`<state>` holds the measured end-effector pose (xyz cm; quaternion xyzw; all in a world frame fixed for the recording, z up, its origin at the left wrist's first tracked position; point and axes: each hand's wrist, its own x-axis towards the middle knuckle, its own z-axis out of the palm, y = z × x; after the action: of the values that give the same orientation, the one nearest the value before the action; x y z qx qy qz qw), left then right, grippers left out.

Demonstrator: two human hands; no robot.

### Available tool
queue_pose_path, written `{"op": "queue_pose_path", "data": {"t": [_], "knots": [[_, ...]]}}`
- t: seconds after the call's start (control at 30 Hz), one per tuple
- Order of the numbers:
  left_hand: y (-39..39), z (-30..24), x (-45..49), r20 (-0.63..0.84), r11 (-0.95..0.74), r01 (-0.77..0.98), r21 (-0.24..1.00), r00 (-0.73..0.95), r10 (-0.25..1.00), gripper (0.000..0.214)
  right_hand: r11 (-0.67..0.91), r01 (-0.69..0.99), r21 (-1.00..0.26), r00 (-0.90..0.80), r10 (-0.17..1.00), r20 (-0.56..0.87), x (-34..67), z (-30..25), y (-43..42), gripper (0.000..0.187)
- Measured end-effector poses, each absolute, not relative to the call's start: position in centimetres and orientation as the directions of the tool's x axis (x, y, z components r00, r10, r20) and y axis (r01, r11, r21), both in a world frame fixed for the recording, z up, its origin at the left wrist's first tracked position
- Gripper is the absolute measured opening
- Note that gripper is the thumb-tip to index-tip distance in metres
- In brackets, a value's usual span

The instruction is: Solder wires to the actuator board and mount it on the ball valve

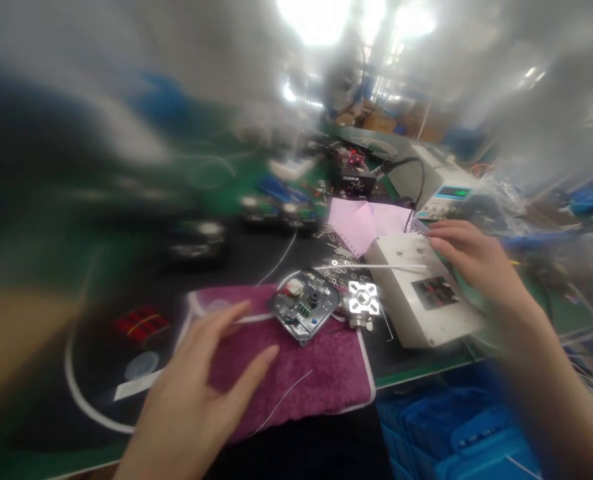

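Observation:
My left hand (201,393) hovers over the left part of a purple cloth (326,380), thumb and fingers apart, holding nothing. Just beyond its fingertips, a square device with an exposed circuit board (306,303) lies on the cloth. Beside that device sits a metal bracket with a cross-shaped plate (363,298). A white cable (79,387) curves around on the left. On the right, my right hand (469,257) is at the far edge of a white box (416,293) with a dark window in its top. Its fingers are stretched out, and nothing shows in them.
Pink paper (366,220) lies behind the white box, near scattered small metal rings and pins (343,267). A power supply (439,183) with a green display stands at the back right. Red parts (142,325) lie at left. Blue bins (456,433) sit below the table edge.

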<state>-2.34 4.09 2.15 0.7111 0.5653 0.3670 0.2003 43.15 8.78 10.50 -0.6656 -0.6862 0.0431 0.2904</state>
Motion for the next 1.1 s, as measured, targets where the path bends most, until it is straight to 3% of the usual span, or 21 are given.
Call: {"op": "queue_pose_path", "data": {"t": [0.13,0.33,0.67,0.9,1.1], "knots": [[5.7,2.4,0.5,0.192,-0.223,0.672,0.706,0.121,0.974,0.105,0.068,0.878,-0.474,0.039,0.976,0.213,45.6,8.5,11.8,0.033],[5.5,2.0,2.2,0.128,-0.258,0.654,0.711,0.240,0.962,0.126,-0.006,0.866,-0.500,0.131,0.968,0.216,46.2,6.1,11.0,0.044],[5.7,1.5,3.1,0.224,-0.293,0.568,0.769,0.189,0.956,0.088,-0.038,0.903,-0.428,0.166,0.949,0.266,45.4,6.1,11.1,0.049],[5.8,1.5,3.0,0.249,-0.315,0.527,0.789,0.194,0.949,0.088,-0.058,0.890,-0.452,0.204,0.937,0.282,45.1,6.0,10.3,0.049],[5.5,2.1,2.9,0.221,-0.228,0.409,0.884,0.066,0.973,0.081,-0.049,0.889,-0.456,0.195,0.941,0.278,44.9,6.0,10.1,0.048]]}}
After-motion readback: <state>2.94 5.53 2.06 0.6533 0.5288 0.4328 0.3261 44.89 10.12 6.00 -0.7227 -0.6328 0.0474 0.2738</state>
